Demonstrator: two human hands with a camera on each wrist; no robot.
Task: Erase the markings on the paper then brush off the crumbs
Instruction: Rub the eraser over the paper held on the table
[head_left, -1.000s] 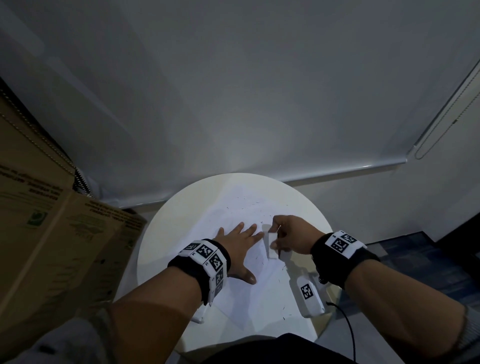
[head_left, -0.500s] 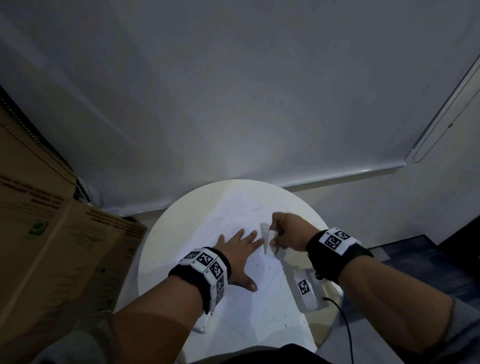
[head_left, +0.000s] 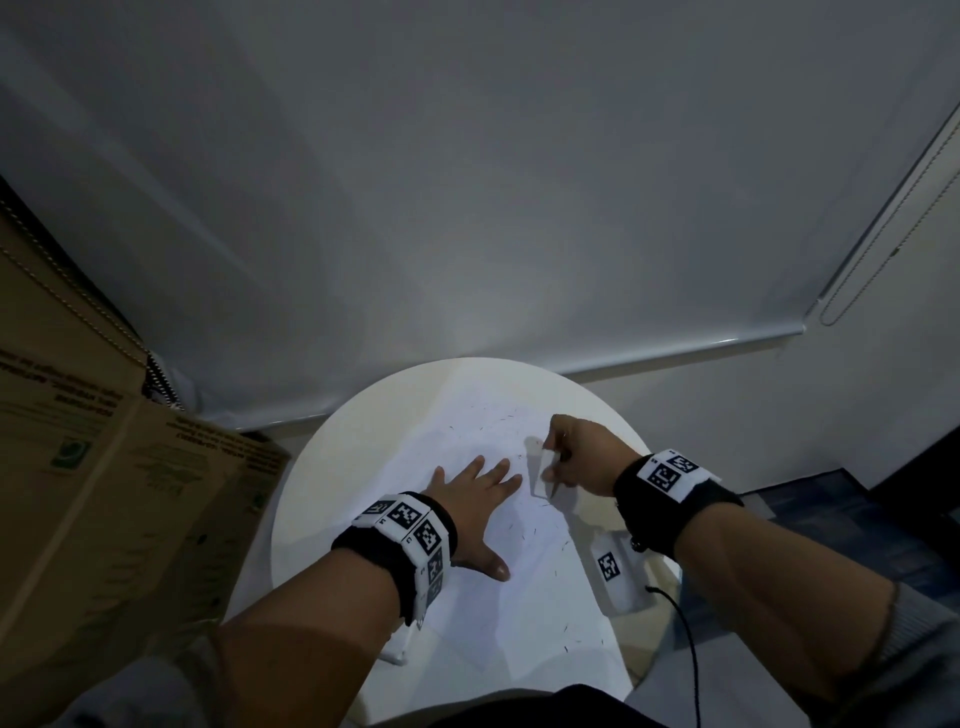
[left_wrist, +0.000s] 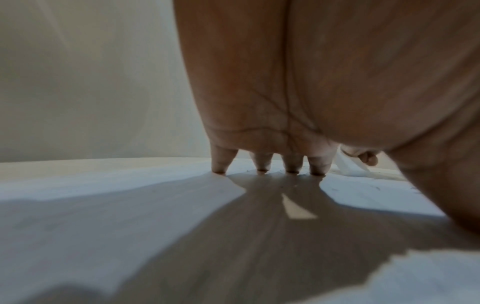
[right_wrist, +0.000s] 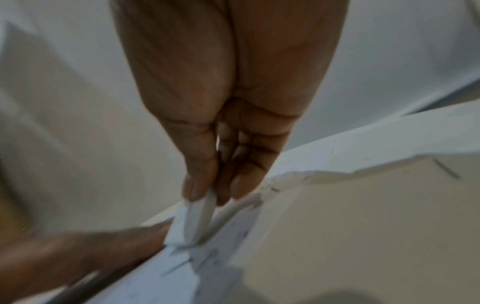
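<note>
The erasing step is in hand. On the round white counter lies a white sheet of paper, strewn with short dark eraser crumbs and faint marks. The left hand lies flat on the sheet with fingers straight and spread, tips pressing down to pin it. The right hand pinches a white rectangular eraser between thumb and fingers, its lower end on the paper just beside the left fingertips.

Judging by the crumbs scattered widely, much rubbing looks done, though whether marks remain is too faint to tell. The next move likely calls for short firm strokes with the sheet held taut, then a sweep of the hand to push crumbs off without creasing the paper.

A cardboard box stands to the left.
</note>
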